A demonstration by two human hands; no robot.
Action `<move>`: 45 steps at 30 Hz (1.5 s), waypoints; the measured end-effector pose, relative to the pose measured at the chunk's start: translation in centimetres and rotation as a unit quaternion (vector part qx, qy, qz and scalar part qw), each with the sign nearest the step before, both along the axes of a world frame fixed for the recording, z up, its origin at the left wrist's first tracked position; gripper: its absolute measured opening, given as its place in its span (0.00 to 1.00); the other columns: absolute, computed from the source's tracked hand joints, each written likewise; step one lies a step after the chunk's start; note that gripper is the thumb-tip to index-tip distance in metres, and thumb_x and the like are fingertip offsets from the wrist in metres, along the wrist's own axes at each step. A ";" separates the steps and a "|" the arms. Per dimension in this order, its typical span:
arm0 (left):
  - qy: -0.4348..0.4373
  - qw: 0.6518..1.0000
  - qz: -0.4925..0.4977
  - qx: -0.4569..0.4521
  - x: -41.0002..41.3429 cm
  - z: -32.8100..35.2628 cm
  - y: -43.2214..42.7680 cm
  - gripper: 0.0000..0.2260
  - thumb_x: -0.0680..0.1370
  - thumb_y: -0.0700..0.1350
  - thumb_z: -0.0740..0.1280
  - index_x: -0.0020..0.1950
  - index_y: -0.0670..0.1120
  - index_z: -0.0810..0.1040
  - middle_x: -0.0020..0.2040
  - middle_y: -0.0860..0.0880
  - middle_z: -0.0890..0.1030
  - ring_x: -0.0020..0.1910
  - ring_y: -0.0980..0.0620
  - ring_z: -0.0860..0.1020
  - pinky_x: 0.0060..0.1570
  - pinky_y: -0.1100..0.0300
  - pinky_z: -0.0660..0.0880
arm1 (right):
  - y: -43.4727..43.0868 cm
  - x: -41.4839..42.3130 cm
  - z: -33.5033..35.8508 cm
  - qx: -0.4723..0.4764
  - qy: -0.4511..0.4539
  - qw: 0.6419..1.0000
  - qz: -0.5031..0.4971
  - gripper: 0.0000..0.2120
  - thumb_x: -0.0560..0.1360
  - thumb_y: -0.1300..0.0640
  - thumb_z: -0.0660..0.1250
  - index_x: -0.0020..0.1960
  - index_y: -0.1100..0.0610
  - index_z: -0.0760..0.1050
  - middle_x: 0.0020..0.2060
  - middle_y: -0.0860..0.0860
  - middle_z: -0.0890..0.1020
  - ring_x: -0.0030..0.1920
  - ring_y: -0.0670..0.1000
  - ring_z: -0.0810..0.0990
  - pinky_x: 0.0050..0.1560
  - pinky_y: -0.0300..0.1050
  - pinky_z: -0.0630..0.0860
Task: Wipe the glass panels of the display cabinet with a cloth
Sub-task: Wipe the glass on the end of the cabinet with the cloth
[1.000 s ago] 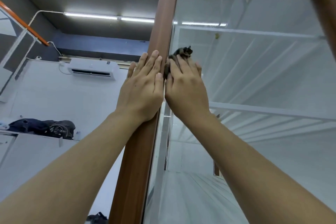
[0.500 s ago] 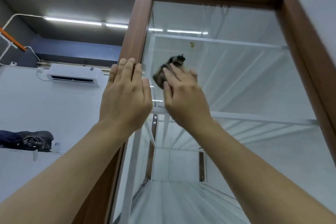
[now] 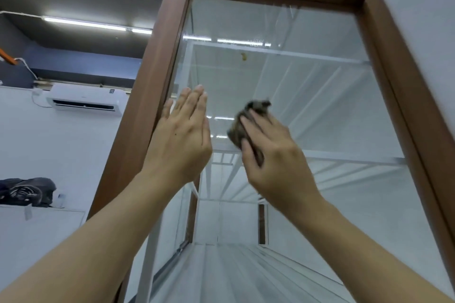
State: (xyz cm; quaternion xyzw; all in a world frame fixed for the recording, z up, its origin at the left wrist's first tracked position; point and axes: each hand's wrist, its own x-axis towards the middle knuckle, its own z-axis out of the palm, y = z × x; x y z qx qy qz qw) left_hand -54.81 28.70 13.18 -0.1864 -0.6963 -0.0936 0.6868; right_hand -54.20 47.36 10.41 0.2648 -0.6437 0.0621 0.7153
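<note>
Step in hand: wiping the upper half of the cabinet's front glass panel [image 3: 307,96]. My right grip [image 3: 273,155] pinches the cloth [image 3: 240,130], a dark bunched wad, between thumb and fingers and presses it to the glass at centre frame. My left grip [image 3: 179,140] is spread flat, fingers straight and together, holding nothing. It sits at the panel's left edge, just beside the wooden frame [image 3: 145,110].

Next move, as I judge it: carry the cloth upward toward the small yellow speck [image 3: 243,56] at upper centre, then on to the top corners, with even pressure.

Limits of view: the cloth is motion-blurred and mostly under my fingers. I cannot tell whether the left palm touches glass or frame, nor whether the speck lies on the outer face. The panel's lower part is hidden behind my forearms.
</note>
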 end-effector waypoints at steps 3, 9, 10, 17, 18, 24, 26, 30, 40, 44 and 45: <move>-0.013 1.000 0.017 0.004 0.0 -0.2 0.2 0.29 0.82 0.55 0.40 0.83 0.48 0.45 0.83 0.53 0.42 0.81 0.58 0.38 0.76 0.61 0.32 | 3.3 0.1 -0.8 -0.049 0.006 0.999 0.011 0.23 0.79 0.50 0.59 0.71 0.58 0.75 0.71 0.52 0.75 0.74 0.54 0.69 0.74 0.44 0.63; -0.019 1.000 0.015 0.000 0.0 -0.2 0.2 0.30 0.81 0.56 0.40 0.83 0.48 0.45 0.83 0.53 0.42 0.80 0.58 0.38 0.77 0.60 0.33 | -1.6 0.4 7.7 -0.104 -0.017 0.994 0.016 0.22 0.82 0.54 0.60 0.74 0.59 0.71 0.75 0.55 0.70 0.77 0.56 0.63 0.77 0.51 0.59; -0.018 1.000 0.016 0.001 0.0 -0.1 0.1 0.30 0.81 0.56 0.40 0.83 0.47 0.45 0.83 0.52 0.42 0.80 0.58 0.38 0.77 0.60 0.34 | -2.0 0.3 6.1 -0.072 -0.012 0.997 0.013 0.22 0.82 0.54 0.60 0.74 0.59 0.71 0.75 0.55 0.70 0.77 0.56 0.63 0.77 0.51 0.60; -0.017 0.999 0.033 0.003 -0.1 -0.2 0.4 0.30 0.81 0.55 0.39 0.83 0.46 0.45 0.83 0.52 0.42 0.81 0.57 0.38 0.77 0.59 0.33 | 5.0 0.2 1.6 -0.124 0.007 0.992 0.007 0.25 0.79 0.50 0.57 0.72 0.59 0.74 0.72 0.54 0.74 0.74 0.57 0.68 0.74 0.48 0.62; -0.017 0.999 0.034 0.002 -0.1 -0.2 0.3 0.30 0.82 0.55 0.39 0.83 0.46 0.45 0.83 0.52 0.42 0.81 0.57 0.38 0.77 0.59 0.33 | 4.8 -0.1 4.8 -0.161 0.010 0.987 0.003 0.25 0.79 0.50 0.56 0.72 0.59 0.73 0.73 0.56 0.72 0.75 0.58 0.67 0.75 0.50 0.61; -0.022 0.999 0.022 -0.006 0.0 -0.1 0.0 0.30 0.81 0.55 0.40 0.83 0.47 0.47 0.83 0.52 0.44 0.81 0.58 0.40 0.78 0.58 0.36 | -1.0 -0.1 3.7 -0.036 -0.002 0.999 0.006 0.22 0.81 0.54 0.59 0.73 0.58 0.71 0.74 0.56 0.72 0.76 0.57 0.66 0.76 0.51 0.61; -0.023 0.999 0.024 -0.005 0.0 -0.1 0.1 0.30 0.81 0.55 0.40 0.83 0.47 0.47 0.83 0.52 0.44 0.81 0.57 0.40 0.79 0.57 0.36 | 1.0 0.2 -2.9 0.014 -0.012 1.000 0.007 0.23 0.81 0.52 0.58 0.74 0.58 0.71 0.74 0.54 0.71 0.77 0.54 0.64 0.77 0.49 0.61; -0.019 0.999 0.040 0.006 -0.2 -0.2 0.4 0.30 0.81 0.55 0.39 0.83 0.46 0.46 0.83 0.51 0.43 0.81 0.56 0.40 0.78 0.57 0.35 | 6.5 0.0 -0.4 -0.096 0.002 0.995 0.003 0.25 0.79 0.50 0.58 0.73 0.58 0.73 0.73 0.53 0.73 0.75 0.56 0.67 0.75 0.47 0.61; -0.034 0.998 0.021 0.043 0.5 0.0 1.4 0.31 0.80 0.53 0.41 0.83 0.45 0.49 0.83 0.50 0.46 0.81 0.55 0.43 0.80 0.52 0.39 | 4.4 0.3 -3.7 0.048 -0.008 0.999 0.004 0.22 0.81 0.53 0.61 0.72 0.57 0.73 0.72 0.53 0.74 0.75 0.54 0.67 0.76 0.45 0.60; -0.026 1.000 0.013 0.009 0.9 -0.2 6.1 0.30 0.80 0.52 0.40 0.83 0.45 0.47 0.83 0.49 0.45 0.82 0.52 0.42 0.80 0.52 0.39 | 10.5 0.0 2.5 -0.153 -0.005 0.988 -0.004 0.25 0.79 0.50 0.57 0.73 0.58 0.72 0.74 0.54 0.72 0.76 0.56 0.66 0.76 0.47 0.60; -0.024 1.000 0.006 0.000 0.7 -0.2 7.2 0.30 0.81 0.53 0.40 0.83 0.46 0.47 0.83 0.49 0.45 0.82 0.53 0.42 0.80 0.52 0.39 | 10.4 -0.1 5.1 -0.184 -0.012 0.983 -0.005 0.26 0.79 0.49 0.56 0.74 0.58 0.71 0.75 0.55 0.70 0.76 0.57 0.64 0.77 0.50 0.59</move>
